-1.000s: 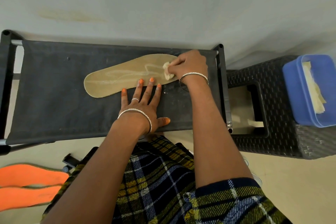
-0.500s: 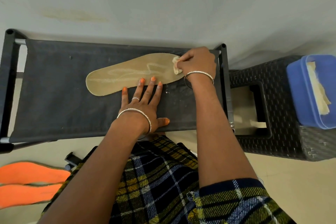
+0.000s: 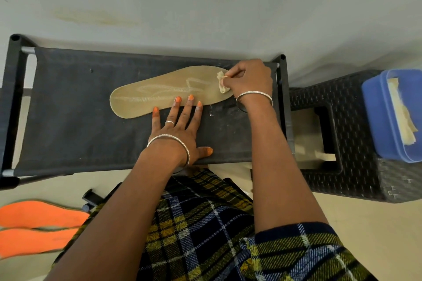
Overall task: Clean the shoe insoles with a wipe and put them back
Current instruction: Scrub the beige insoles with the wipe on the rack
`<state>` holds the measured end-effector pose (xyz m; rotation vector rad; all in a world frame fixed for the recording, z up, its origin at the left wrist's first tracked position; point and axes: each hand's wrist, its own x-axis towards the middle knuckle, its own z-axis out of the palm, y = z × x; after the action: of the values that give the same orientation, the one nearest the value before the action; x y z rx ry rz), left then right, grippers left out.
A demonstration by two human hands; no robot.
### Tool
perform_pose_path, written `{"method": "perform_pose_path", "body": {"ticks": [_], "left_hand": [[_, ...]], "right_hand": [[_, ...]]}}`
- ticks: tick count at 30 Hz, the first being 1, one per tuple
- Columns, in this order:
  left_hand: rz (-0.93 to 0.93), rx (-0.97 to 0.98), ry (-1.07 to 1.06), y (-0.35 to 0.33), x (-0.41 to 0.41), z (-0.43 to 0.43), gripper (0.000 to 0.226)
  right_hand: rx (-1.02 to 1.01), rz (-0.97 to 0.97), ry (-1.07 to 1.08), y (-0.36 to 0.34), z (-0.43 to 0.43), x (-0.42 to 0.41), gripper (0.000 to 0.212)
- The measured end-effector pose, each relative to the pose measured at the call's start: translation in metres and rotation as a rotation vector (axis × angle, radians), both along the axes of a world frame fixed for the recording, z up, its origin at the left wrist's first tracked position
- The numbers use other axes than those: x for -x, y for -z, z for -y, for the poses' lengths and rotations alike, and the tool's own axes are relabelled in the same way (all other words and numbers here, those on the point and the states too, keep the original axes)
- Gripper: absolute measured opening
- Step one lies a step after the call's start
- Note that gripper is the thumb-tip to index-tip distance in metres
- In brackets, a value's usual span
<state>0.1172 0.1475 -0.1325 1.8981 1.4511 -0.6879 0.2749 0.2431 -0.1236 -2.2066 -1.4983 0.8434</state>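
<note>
Right grip (image 3: 251,78) pinches wipe (image 3: 222,85) against tan insole (image 3: 159,96).

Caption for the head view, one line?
Right hand pinches a wipe against a tan insole; left hand presses it onto a black fabric shelf.

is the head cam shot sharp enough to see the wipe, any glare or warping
Head view: the wipe in the right hand is sharp, no motion blur; head view: soft even light, faint shadow by the left hand; head view: pale streaks on the tan insole, no harsh glare; head view: the black rack looks skewed by the wide lens.
</note>
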Motion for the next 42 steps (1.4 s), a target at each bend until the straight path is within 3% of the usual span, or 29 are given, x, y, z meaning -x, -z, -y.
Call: {"method": "perform_pose_path", "body": {"ticks": [3, 8, 15, 21, 28, 31, 36, 38, 42], "left_hand": [[-0.003, -0.005, 0.002, 0.000, 0.000, 0.000, 0.104], [-0.007, 0.002, 0.007, -0.003, 0.000, -0.002, 0.103], [-0.001, -0.016, 0.008, -0.005, 0.001, -0.001, 0.102], [-0.004, -0.020, 0.007, -0.002, 0.000, -0.001, 0.101], [-0.005, -0.028, 0.003, -0.002, 0.000, -0.001, 0.102], [-0.003, -0.027, 0.002, -0.003, 0.001, -0.001, 0.101], [0.008, -0.023, 0.003, -0.002, 0.001, -0.001, 0.101], [0.009, -0.022, 0.001, -0.002, 0.002, -0.001, 0.101], [0.005, -0.026, -0.001, -0.003, 0.000, -0.001, 0.102]], "right_hand": [[0.009, 0.056, -0.017, 0.000, -0.003, 0.009, 0.025], [0.175, 0.088, -0.252, -0.003, -0.004, 0.017, 0.015], [-0.025, 0.093, 0.067, -0.003, -0.004, 0.002, 0.013], [0.211, 0.056, -0.274, -0.003, -0.002, 0.015, 0.017], [-0.004, 0.138, 0.066, 0.003, -0.006, 0.006, 0.010], [0.039, 0.005, 0.051, 0.002, -0.006, 0.001, 0.012], [0.172, -0.468, 0.086, -0.008, 0.001, -0.011, 0.010], [0.169, -0.428, 0.091, -0.009, 0.001, -0.013, 0.008], [-0.045, -0.061, 0.154, -0.004, -0.004, -0.018, 0.014]]}}
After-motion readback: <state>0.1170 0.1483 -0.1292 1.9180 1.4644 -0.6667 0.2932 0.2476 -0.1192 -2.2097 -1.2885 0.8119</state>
